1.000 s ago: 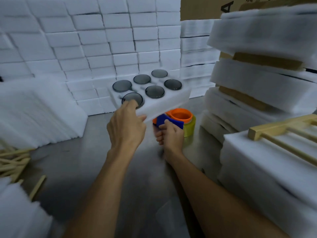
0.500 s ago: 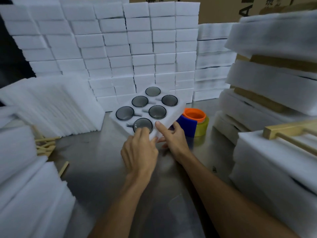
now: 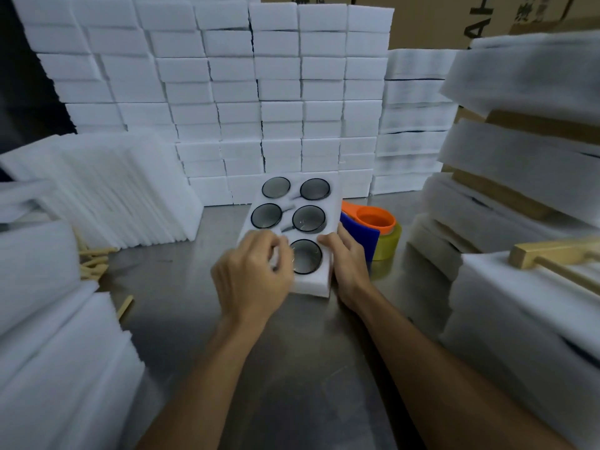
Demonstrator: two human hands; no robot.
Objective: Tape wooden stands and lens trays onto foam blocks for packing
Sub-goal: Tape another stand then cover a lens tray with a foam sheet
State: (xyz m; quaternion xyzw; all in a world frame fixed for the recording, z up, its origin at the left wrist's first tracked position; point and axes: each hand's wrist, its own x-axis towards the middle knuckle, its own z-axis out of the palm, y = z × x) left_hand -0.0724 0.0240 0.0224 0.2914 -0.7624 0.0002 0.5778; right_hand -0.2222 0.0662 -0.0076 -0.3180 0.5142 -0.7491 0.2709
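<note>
Tray (image 3: 293, 284) of white foam sits flat on the metal table (image 3: 201, 319) in front of me, with five round lenses (image 3: 308, 218) showing in its holes. I see the left hand (image 3: 253, 280) lying over the tray's near left corner with curled fingers, but I cannot tell if it grips. The right hand (image 3: 349, 258) holds the tray's right edge, thumb on top, just beside the tape roll (image 3: 378, 232).

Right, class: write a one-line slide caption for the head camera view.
Both hands, left hand and right hand, steady a foam lens tray on the steel table beside a tape dispenser.
</note>
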